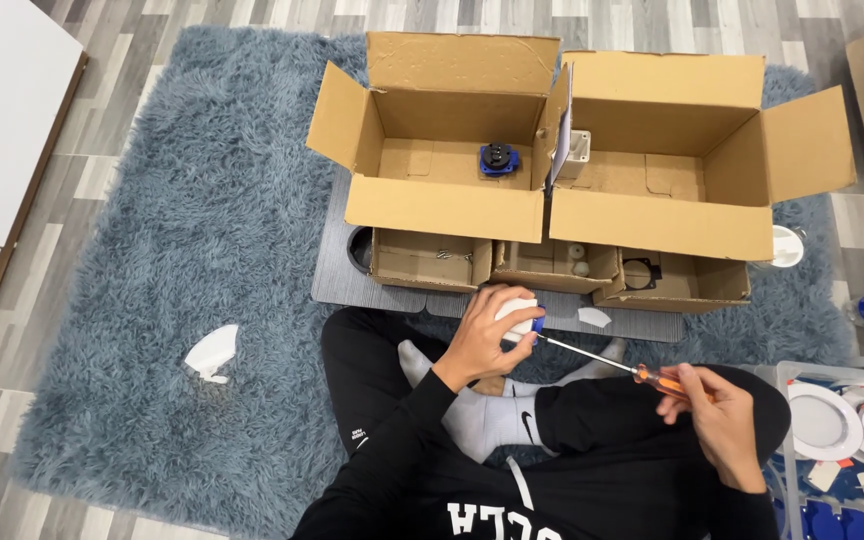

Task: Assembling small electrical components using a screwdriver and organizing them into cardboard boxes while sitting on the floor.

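My left hand grips a small white-and-blue electrical part above my crossed legs. My right hand holds an orange-handled screwdriver whose metal shaft reaches left, its tip touching the part. Both hands are over my lap in black trousers and grey socks. A similar blue part lies inside the left large cardboard box.
Two large open cardboard boxes, the right one, stand on a grey board on a blue shaggy rug, with three small trays in front. A white piece lies left. A clear bin of round fittings sits right.
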